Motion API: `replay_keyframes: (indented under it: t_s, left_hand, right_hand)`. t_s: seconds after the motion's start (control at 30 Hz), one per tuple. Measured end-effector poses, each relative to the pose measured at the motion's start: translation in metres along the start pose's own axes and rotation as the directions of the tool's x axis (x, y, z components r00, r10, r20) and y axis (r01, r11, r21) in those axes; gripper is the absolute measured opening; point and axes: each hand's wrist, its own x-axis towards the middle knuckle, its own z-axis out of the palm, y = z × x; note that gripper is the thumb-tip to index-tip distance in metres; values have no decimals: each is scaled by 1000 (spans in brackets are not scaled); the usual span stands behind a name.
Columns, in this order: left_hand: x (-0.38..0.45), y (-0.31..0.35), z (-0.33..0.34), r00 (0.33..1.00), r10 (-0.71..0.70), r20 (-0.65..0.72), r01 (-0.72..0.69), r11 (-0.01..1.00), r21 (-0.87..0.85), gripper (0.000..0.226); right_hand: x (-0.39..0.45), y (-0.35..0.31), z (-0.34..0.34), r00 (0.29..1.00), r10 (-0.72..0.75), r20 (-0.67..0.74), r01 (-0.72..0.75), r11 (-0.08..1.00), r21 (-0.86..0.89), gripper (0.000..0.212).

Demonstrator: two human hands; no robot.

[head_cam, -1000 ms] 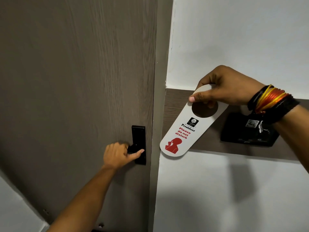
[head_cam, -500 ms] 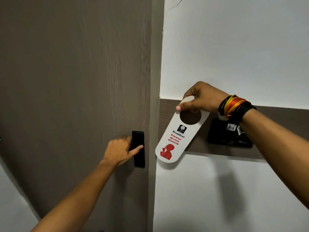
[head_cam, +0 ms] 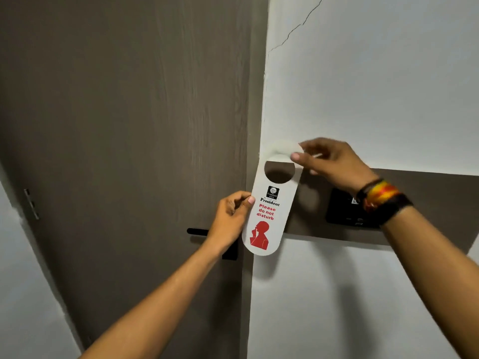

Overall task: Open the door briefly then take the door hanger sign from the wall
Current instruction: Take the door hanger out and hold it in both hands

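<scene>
A white door hanger sign [head_cam: 269,221] with a round hole, red "Please do not disturb" text and a red figure hangs nearly upright in front of the door frame. My right hand [head_cam: 331,161], bangles on its wrist, pinches the sign's top loop. My left hand [head_cam: 230,218] pinches the sign's left edge at mid height. The dark brown wooden door [head_cam: 129,151] fills the left, shut against its frame. Its black lever handle [head_cam: 198,232] shows behind my left wrist.
A white wall [head_cam: 375,86] with a thin crack lies right of the door. A brown band [head_cam: 427,200] crosses it and carries a black wall-mounted box [head_cam: 344,211], partly behind my right wrist. Door hinges [head_cam: 32,204] show at the far left.
My left hand left the door handle and took hold of the sign's left edge. My right hand swung the sign from tilted to nearly upright, toward the door.
</scene>
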Motion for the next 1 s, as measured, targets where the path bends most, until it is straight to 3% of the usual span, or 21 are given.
replay_keyframes:
  t_s: [0.07,0.17,0.23,0.37,0.6,0.77,0.9,1.0]
  left_hand:
    - [-1,-2,9,1000,-12,-13,12,999,-39,24]
    - [-2,-13,40,999,-28,33,29,999,-42,23]
    - [-5,-20,71,994,-39,103,43,998,-38,22]
    - [-17,-24,140,968,-91,235,108,992,-63,20]
    - [-29,-36,279,863,-212,459,213,976,51,23]
    - [-50,-61,432,769,-288,571,287,953,94,22]
    - [-90,-92,571,699,-381,605,378,915,140,18]
    - [-132,-116,657,641,-467,609,462,869,180,11]
  right_hand:
    - [-38,30,7,991,128,-45,-117,974,196,37]
    - [-89,71,23,965,252,-74,-211,910,357,17]
    - [-113,94,15,941,297,-164,-226,909,351,7]
    - [-149,125,-40,918,332,-218,-271,925,268,9]
    - [-217,205,-147,812,489,-319,-402,864,302,6]
    - [-300,282,-248,676,612,-411,-503,790,350,7]
    - [-383,340,-327,511,703,-495,-567,708,421,15]
    - [-445,380,-368,382,776,-502,-671,606,427,7]
